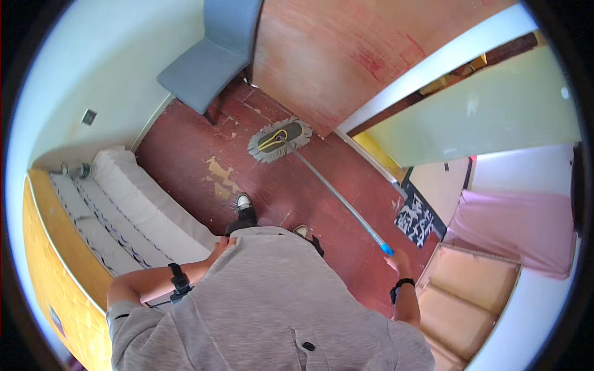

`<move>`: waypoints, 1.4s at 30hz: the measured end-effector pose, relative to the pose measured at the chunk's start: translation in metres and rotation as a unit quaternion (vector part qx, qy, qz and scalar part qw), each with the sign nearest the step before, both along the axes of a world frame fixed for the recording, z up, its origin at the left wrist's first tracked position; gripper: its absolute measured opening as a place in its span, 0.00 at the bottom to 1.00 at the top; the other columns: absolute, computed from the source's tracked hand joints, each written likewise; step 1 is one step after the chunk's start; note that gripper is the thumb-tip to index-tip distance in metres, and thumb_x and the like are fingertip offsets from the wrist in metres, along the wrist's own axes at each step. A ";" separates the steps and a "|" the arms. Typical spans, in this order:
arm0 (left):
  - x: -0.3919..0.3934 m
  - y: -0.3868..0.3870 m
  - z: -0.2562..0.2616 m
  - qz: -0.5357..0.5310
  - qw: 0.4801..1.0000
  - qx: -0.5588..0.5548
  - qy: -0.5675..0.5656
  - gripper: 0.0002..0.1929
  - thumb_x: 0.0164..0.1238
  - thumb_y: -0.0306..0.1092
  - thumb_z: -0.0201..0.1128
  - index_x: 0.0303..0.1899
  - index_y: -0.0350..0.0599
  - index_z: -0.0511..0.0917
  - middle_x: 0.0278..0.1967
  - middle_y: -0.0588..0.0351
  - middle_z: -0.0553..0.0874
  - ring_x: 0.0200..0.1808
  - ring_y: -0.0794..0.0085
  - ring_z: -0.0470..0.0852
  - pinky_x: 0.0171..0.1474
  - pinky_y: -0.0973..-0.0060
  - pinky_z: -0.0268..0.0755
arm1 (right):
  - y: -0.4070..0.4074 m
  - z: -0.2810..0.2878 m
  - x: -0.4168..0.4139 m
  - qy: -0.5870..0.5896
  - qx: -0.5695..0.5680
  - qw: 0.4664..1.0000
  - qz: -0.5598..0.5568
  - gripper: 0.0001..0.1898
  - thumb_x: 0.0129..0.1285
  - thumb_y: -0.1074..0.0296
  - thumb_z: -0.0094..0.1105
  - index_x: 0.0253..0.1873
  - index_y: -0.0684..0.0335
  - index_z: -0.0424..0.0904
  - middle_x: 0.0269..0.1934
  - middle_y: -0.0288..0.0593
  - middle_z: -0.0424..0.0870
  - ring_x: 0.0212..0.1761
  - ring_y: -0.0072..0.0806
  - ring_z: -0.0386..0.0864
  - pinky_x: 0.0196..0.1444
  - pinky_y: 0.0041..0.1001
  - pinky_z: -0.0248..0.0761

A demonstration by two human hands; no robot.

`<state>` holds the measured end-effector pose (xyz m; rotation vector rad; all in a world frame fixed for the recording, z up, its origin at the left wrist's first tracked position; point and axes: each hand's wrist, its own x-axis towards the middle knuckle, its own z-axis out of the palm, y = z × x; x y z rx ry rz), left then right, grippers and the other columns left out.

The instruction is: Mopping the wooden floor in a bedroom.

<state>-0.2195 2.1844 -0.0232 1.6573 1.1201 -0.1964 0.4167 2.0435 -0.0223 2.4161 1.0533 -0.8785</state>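
Observation:
My right hand (pixel 400 262) is closed around the blue end of the pole of a dust mop (pixel 344 202). The pole slants up and left across the worn red floor to an oval mop head with grey fringe (pixel 280 138), which lies flat on the floor beyond my feet. A yellow part shows on top of the head. My left hand (pixel 222 248) rests at the hem of my grey shirt, its fingers partly hidden by the cloth; whether it grips the cloth is unclear.
A grey chair (pixel 209 62) stands by the wall ahead. On the left is a bed or couch with white bedding (pixel 153 199) and a wooden board (pixel 69 269). On the right are a dark patterned mat (pixel 417 220), a pink cloth (pixel 510 229) and open shelves (pixel 471 278).

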 end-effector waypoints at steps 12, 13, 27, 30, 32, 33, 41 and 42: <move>0.111 -0.231 -0.073 0.490 0.863 -0.068 0.103 0.30 0.65 0.57 0.47 0.52 0.37 0.76 0.51 0.37 0.80 0.56 0.49 0.76 0.59 0.62 0.67 | 0.052 -0.164 -0.146 0.231 0.216 0.933 0.172 0.22 0.63 0.54 0.58 0.48 0.70 0.71 0.39 0.65 0.82 0.43 0.60 0.80 0.42 0.51 0.73; 0.112 -0.239 -0.064 0.525 0.843 -0.055 0.106 0.29 0.65 0.56 0.48 0.50 0.36 0.77 0.50 0.38 0.81 0.54 0.51 0.78 0.58 0.63 0.68 | 0.047 -0.162 -0.155 0.240 0.210 0.931 0.179 0.22 0.63 0.54 0.58 0.48 0.70 0.71 0.39 0.65 0.82 0.43 0.60 0.80 0.42 0.51 0.73; 0.141 -0.198 -0.047 0.522 0.839 -0.031 0.149 0.21 0.55 0.52 0.62 0.41 0.45 0.84 0.39 0.49 0.87 0.44 0.61 0.85 0.51 0.67 0.74 | -0.225 -0.100 0.086 0.228 0.146 0.959 0.088 0.20 0.59 0.56 0.65 0.53 0.60 0.78 0.35 0.47 0.84 0.38 0.39 0.83 0.40 0.38 0.73; 0.143 -0.192 -0.042 0.507 0.853 -0.034 0.122 0.21 0.54 0.52 0.62 0.41 0.45 0.84 0.39 0.48 0.87 0.45 0.61 0.85 0.51 0.66 0.74 | -0.333 -0.107 0.156 0.170 0.174 0.970 -0.010 0.18 0.52 0.58 0.71 0.46 0.58 0.83 0.30 0.45 0.84 0.33 0.32 0.82 0.37 0.35 0.73; 0.142 -0.180 -0.043 0.509 0.848 -0.022 0.144 0.21 0.54 0.52 0.63 0.41 0.45 0.84 0.38 0.48 0.87 0.44 0.61 0.85 0.51 0.66 0.74 | -0.351 -0.106 0.170 0.132 -0.007 0.986 -0.101 0.20 0.45 0.55 0.75 0.43 0.57 0.85 0.30 0.46 0.86 0.33 0.35 0.84 0.37 0.38 0.74; 0.139 -0.180 -0.043 0.501 0.853 -0.012 0.144 0.21 0.54 0.52 0.63 0.40 0.45 0.84 0.38 0.49 0.87 0.43 0.61 0.85 0.50 0.66 0.74 | -0.335 -0.079 0.162 0.072 -0.032 0.993 -0.089 0.20 0.43 0.56 0.75 0.42 0.57 0.86 0.32 0.47 0.86 0.36 0.37 0.85 0.38 0.39 0.74; 0.126 -0.171 -0.044 0.491 0.860 0.003 0.140 0.20 0.56 0.51 0.62 0.40 0.44 0.83 0.36 0.49 0.87 0.42 0.62 0.85 0.47 0.67 0.75 | -0.193 -0.127 0.121 0.055 0.115 0.987 0.094 0.23 0.46 0.60 0.71 0.50 0.55 0.83 0.39 0.51 0.86 0.43 0.45 0.84 0.44 0.41 0.76; 0.126 -0.163 -0.044 0.489 0.862 0.000 0.135 0.20 0.56 0.51 0.62 0.40 0.44 0.83 0.36 0.49 0.87 0.42 0.62 0.85 0.47 0.67 0.75 | -0.171 -0.141 0.105 0.089 0.113 0.980 0.140 0.22 0.47 0.60 0.70 0.51 0.56 0.82 0.41 0.53 0.85 0.45 0.49 0.83 0.45 0.43 0.75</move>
